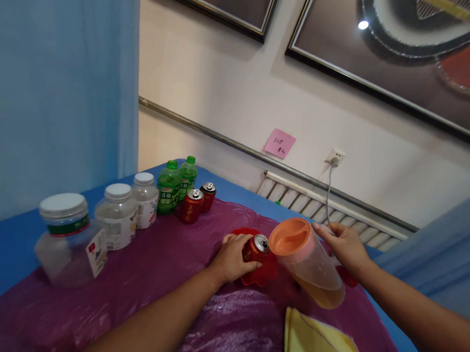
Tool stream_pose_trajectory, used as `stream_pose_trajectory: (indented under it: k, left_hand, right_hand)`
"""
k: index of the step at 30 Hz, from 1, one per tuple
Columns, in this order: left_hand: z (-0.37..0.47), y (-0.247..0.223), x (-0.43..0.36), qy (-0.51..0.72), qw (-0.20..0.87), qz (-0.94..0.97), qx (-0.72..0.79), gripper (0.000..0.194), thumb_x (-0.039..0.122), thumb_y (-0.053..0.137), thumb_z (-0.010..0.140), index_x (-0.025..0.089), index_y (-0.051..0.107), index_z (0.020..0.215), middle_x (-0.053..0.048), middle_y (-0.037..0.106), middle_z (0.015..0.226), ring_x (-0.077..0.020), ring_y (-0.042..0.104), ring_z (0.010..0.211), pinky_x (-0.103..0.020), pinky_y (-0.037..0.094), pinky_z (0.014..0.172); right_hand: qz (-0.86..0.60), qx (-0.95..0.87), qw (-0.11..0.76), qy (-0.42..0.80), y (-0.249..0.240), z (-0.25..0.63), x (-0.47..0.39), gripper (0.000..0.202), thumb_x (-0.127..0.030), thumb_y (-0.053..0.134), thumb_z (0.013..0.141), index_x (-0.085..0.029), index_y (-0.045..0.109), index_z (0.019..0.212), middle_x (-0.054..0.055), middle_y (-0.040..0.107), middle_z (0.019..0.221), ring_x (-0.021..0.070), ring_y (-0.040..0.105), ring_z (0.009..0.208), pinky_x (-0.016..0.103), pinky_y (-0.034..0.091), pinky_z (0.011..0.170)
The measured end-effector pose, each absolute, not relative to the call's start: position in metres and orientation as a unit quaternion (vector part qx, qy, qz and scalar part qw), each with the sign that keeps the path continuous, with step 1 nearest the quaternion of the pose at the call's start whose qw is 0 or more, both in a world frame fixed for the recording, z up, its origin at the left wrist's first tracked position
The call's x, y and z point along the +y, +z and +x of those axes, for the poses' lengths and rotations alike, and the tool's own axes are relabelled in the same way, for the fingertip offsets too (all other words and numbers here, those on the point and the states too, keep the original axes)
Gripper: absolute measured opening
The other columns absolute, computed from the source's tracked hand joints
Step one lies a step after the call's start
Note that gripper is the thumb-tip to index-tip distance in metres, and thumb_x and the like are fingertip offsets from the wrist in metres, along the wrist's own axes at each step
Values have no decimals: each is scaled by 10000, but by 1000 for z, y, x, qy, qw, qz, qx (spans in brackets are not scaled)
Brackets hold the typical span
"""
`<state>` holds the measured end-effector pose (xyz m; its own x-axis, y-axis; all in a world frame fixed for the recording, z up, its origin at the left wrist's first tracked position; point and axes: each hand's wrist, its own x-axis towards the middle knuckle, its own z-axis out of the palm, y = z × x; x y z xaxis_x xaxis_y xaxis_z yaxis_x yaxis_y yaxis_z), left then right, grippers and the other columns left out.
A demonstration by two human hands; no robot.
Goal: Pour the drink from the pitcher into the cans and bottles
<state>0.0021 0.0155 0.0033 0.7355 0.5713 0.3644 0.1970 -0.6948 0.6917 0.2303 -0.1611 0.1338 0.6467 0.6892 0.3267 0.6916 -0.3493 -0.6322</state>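
My left hand (230, 258) is wrapped round a red drink can (251, 251) with an opened silver top. The can stands, slightly tilted, over a red scalloped dish (264, 273); whether it touches the dish's bottom is hidden. My right hand (346, 246) grips a clear plastic pitcher (312, 271) on its far right side, where a handle is mostly out of sight. Brownish liquid sits low in the pitcher, which leans left with its orange lid (290, 238) close beside the can's top. No stream of liquid can be made out between them.
At left stand several clear jars (117, 216) with white lids, two green bottles (168, 190) and two more red cans (192, 206). A folded yellow cloth (320, 343) lies near the front. Purple plastic sheeting (148, 287) covers the blue table (234, 189). Behind are a wall and radiator (297, 193).
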Motion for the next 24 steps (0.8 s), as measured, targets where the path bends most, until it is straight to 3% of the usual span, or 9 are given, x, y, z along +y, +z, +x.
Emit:
stream_pose_trajectory:
  k: [24]
  left_hand:
    - [2,4,15,288,321,876,217,682,450,880,652,253,633,1256,-77,695,1299,-322,607,1212,-481,353,1101]
  right_hand:
    - [-818,-424,388,2,131,231,-162,577,-715,624,774,-246,370,554,-51,328,527,119,381,489,250,304,443]
